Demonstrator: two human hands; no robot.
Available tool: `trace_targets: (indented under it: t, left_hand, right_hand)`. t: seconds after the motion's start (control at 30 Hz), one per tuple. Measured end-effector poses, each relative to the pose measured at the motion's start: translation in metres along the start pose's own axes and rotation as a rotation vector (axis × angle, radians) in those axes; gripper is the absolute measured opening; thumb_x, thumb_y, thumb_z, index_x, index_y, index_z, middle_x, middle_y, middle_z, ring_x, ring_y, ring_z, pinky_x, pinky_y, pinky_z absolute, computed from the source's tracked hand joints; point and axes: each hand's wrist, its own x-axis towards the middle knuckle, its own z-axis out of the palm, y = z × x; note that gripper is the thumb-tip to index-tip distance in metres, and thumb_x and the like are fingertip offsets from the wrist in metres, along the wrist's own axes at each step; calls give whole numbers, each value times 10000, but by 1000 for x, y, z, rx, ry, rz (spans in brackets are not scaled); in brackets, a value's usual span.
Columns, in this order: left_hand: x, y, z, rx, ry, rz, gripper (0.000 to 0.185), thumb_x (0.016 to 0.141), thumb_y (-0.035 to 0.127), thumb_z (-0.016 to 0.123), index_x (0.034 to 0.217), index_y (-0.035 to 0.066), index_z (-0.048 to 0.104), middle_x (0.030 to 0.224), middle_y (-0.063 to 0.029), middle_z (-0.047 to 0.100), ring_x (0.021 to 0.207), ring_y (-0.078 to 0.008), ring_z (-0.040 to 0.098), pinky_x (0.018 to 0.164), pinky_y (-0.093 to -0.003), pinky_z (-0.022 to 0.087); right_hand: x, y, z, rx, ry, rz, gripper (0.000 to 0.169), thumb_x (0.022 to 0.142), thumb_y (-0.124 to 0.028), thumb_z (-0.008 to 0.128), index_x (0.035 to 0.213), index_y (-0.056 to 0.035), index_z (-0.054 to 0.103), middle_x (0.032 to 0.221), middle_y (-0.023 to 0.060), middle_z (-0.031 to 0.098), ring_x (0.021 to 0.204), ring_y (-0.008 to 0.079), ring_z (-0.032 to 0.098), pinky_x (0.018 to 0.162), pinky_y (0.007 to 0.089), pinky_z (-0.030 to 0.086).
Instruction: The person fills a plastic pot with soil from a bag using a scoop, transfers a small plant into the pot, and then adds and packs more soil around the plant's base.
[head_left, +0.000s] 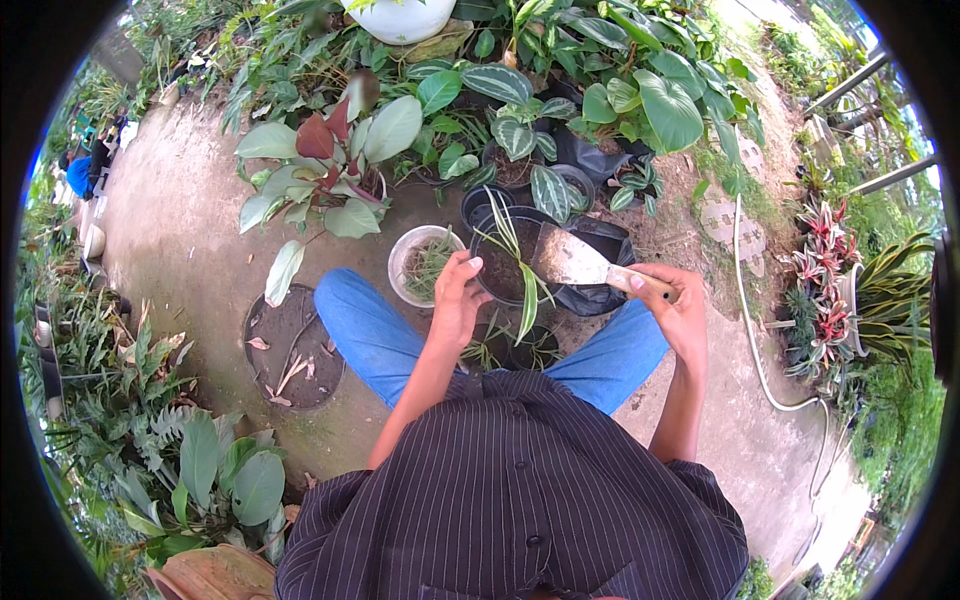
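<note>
My right hand (679, 304) grips the wooden handle of a wide metal scraper (574, 257). Its soil-stained blade lies over the right side of a round black plastic pot (495, 295) holding dark soil. A small variegated spider plant (510, 238) with cream-edged green leaves stands in this pot, one leaf drooping over the near rim. At the pot's left side is my left hand (454, 300), thumb at the rim and fingers curled against the wall. Just right of the pot sits a black plastic bag (589, 298) with soil inside, partly behind the blade.
A whitish pot (397, 281) with thin grassy leaves stands to the left. Small potted plants (534, 349) sit between my legs. Leafy potted plants (514, 135) crowd the far side. A round soil patch (285, 360) lies left; a hose (750, 330) runs along the right.
</note>
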Motion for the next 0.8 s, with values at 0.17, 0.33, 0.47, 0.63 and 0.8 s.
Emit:
trace_targets:
  t: [0.17, 0.33, 0.47, 0.63, 0.8]
  left_hand:
    - [2, -3, 0, 13, -24, -5, 421, 860, 340, 655, 1151, 88, 487, 1077, -39, 597, 925, -154, 608, 779, -344, 470]
    - [4, -4, 0, -17, 22, -23, 420, 855, 342, 665, 1148, 91, 501, 1060, -36, 606, 885, -151, 613, 776, -344, 468]
    - [4, 2, -1, 46, 68, -88, 398, 843, 355, 686, 1122, 105, 553, 1002, -28, 615, 845, -146, 607, 763, -327, 459]
    - [1, -1, 6, 200, 145, -71, 348, 838, 356, 691, 1070, 135, 557, 989, -6, 571, 850, -174, 564, 756, -347, 465]
    - [2, -7, 3, 175, 154, -37, 314, 845, 340, 690, 1013, 135, 523, 999, -5, 522, 882, -204, 554, 758, -353, 475]
  right_hand:
    - [0, 11, 6, 3, -26, 34, 208, 882, -124, 676, 992, 47, 716, 771, 64, 693, 713, 105, 613, 679, 247, 479]
    - [-1, 2, 0, -3, 49, -19, 212, 883, -129, 675, 995, 47, 717, 768, 65, 691, 712, 101, 610, 677, 242, 475]
    - [-6, -16, -6, -28, 87, 18, 218, 883, -127, 672, 1004, 49, 713, 775, 65, 692, 717, 98, 609, 685, 238, 474]
    - [-16, -21, 15, 38, 89, -26, 198, 863, -74, 675, 1023, 37, 708, 824, 89, 701, 729, 121, 623, 689, 244, 475]
    - [-17, -9, 48, -102, 160, -202, 217, 819, 8, 680, 1034, 33, 691, 828, 115, 667, 715, 161, 629, 671, 264, 473]
